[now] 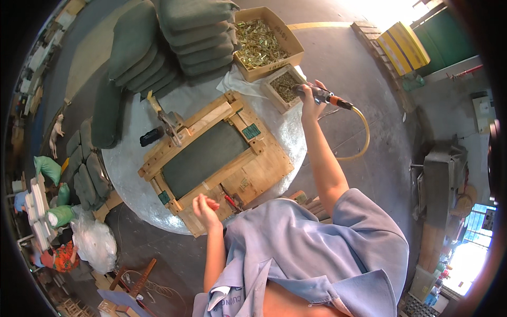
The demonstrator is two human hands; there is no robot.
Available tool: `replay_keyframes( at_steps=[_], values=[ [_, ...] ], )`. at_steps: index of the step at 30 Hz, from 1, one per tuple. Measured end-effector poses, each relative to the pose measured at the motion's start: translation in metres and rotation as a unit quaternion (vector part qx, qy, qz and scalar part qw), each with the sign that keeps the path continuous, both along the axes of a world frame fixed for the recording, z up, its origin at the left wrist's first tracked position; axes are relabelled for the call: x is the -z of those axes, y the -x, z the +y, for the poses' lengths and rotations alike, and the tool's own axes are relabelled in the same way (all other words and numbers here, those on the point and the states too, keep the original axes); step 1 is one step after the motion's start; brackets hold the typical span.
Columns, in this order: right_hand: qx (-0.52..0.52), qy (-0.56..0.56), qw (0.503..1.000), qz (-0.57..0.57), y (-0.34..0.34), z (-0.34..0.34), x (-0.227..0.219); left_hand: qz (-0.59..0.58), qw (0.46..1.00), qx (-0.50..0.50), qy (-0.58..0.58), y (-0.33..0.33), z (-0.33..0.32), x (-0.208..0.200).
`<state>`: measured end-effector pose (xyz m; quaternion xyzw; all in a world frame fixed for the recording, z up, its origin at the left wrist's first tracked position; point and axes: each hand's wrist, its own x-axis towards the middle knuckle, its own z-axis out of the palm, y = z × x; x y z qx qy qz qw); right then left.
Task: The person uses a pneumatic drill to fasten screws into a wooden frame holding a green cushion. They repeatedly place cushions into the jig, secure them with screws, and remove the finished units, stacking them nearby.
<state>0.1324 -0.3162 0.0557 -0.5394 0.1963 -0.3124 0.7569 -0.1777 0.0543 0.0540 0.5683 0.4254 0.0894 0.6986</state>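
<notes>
My right hand (312, 103) is wrapped around an air screwdriver (322, 95) with an orange collar and a yellow hose (368, 132). The tool's front end points left, over a small wooden box (277, 100) of small brownish fasteners. My left hand (206, 207) hangs by the near edge of a wooden jig (211, 113), fingers loosely bent and apart, with nothing visible in them. Inside the jig lies a dark green-grey padded panel (203, 158). A red-handled toggle clamp (231, 202) sits close to my left hand. Another clamp with a yellow handle (154, 103) is at the far left side.
Stacks of grey-green cushions (198, 39) stand at the far left of the round, plastic-covered table (124, 158). Behind the small box is a cardboard box (296, 50) full of brass-coloured metal pieces. A black object (152, 136) lies left of the jig. The hose loops at the right.
</notes>
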Motion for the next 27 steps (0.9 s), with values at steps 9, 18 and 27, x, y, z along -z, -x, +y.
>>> replay_keyframes(
  at_steps=[9,18,27],
  values=[
    [0.004,-0.048,0.998,0.038,-0.022,-0.018,0.029,-0.122,0.988,0.093,-0.032,-0.036,-0.036,-0.020],
    [-0.002,-0.144,0.989,-0.014,0.023,-0.033,-0.004,-0.115,0.979,0.162,-0.034,-0.067,-0.069,-0.032],
    [-0.130,-0.200,0.969,-0.059,0.106,0.007,-0.079,-0.124,0.970,0.197,0.067,-0.166,-0.087,-0.065]
  ],
)
